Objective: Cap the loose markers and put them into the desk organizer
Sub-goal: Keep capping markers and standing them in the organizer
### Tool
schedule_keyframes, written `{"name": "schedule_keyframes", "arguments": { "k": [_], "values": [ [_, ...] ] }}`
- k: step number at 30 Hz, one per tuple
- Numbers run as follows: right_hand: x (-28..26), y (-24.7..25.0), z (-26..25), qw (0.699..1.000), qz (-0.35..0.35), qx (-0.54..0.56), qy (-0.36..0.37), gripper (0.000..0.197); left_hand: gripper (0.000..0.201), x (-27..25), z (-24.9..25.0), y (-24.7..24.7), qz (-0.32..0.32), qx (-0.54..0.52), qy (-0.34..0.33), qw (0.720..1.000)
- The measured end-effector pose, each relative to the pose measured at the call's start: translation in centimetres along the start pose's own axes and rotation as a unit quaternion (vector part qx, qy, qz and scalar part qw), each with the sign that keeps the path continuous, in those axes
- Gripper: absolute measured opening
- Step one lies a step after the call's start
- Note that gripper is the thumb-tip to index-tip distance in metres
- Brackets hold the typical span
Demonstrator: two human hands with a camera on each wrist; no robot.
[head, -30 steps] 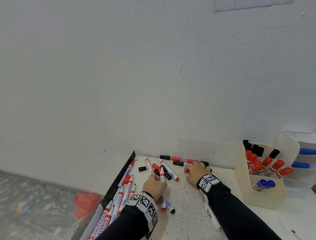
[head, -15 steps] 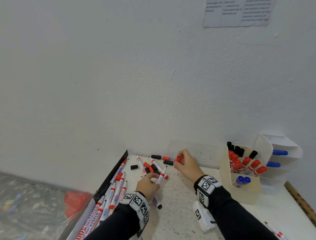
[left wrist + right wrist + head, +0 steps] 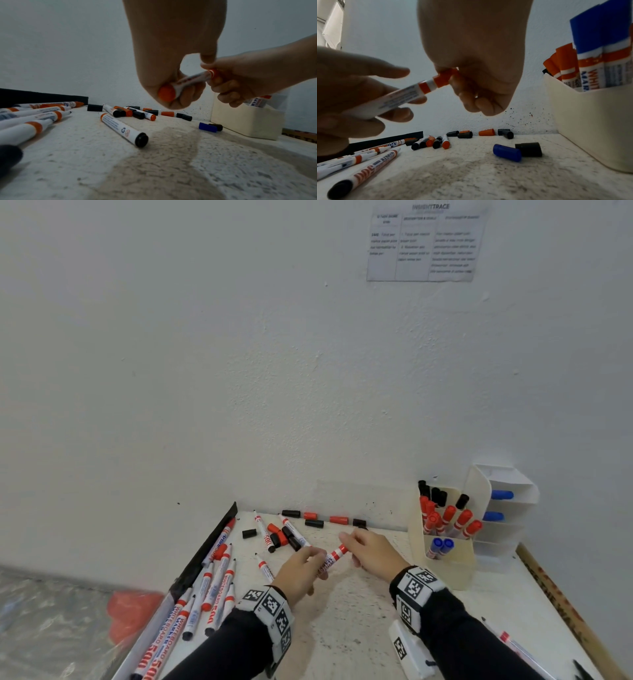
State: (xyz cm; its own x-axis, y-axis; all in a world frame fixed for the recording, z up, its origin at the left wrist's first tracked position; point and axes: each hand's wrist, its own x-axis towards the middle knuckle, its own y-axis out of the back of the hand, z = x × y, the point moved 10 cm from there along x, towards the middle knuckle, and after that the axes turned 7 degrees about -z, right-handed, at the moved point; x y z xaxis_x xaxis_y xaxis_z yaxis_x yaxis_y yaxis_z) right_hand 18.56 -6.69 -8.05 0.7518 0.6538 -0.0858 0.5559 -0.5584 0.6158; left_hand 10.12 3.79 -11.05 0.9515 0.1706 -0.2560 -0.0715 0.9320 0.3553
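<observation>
Your red marker (image 3: 399, 98) is a white barrel with small print, an orange-red band near the tip and an orange-red end plug, held slanting in the air above the middle of the table (image 3: 346, 628). Your left hand (image 3: 300, 571) wraps its fingers around the barrel; your right hand (image 3: 371, 554) pinches the red cap (image 3: 445, 77), which sits on the marker's tip. Whether the cap is fully seated cannot be told.

Under your hands lie a blue cap (image 3: 507, 152) and a black cap (image 3: 529, 149), touching each other. To your right the cream desk organizer (image 3: 442, 571) stands near the wall, holding capped red, black and blue markers in its compartments. To your left, uncapped markers (image 3: 209, 587) lie in a fan beside the black strip (image 3: 209, 546) along the table's left edge; more loose caps (image 3: 310, 517) line the wall. The speckled surface nearest you, between your wrists, is bare.
</observation>
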Motion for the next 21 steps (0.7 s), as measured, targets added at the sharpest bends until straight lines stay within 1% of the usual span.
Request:
{"name": "schedule_keyframes", "arguments": {
  "k": [2,4,5,6,9,13,18,21],
  "values": [
    [-0.6,0.4,0.3,0.999,0.021,-0.026,-0.02,0.041,0.022,-0.4,0.6,-0.8,-0.017,-0.02,-0.017,1.0],
    [-1.0,0.4,0.7,0.999,0.031,-0.021,-0.037,0.046,0.019,-0.6,1.4,-1.4,-0.011,0.037,-0.04,0.998],
    [-1.1,0.3,1.0,0.998,0.036,-0.008,-0.044,0.046,0.021,-0.6,1.7,-1.8,-0.009,0.064,-0.047,0.997],
    [-1.2,0.3,1.1,0.998,0.044,0.009,-0.048,0.045,0.026,-0.7,1.8,-2.2,-0.013,0.068,-0.043,0.997],
    [-1.6,0.5,0.8,0.997,0.061,0.04,-0.04,0.043,0.035,-0.9,1.3,-3.9,-0.059,-0.026,0.0,0.998],
    [-2.0,0.5,0.1,0.997,0.051,0.061,-0.016,0.041,0.036,-1.4,1.1,-5.0,-0.104,-0.135,0.028,0.985],
    [-2.3,-0.2,0.0,0.993,0.012,0.119,0.007,0.038,0.041,-1.8,1.0,-5.5,-0.145,-0.182,0.048,0.971],
    [-2.7,-0.4,0.1,0.992,-0.007,0.128,0.01,0.036,0.042,-1.7,0.8,-5.5,-0.151,-0.18,0.054,0.971]
  ]
}}
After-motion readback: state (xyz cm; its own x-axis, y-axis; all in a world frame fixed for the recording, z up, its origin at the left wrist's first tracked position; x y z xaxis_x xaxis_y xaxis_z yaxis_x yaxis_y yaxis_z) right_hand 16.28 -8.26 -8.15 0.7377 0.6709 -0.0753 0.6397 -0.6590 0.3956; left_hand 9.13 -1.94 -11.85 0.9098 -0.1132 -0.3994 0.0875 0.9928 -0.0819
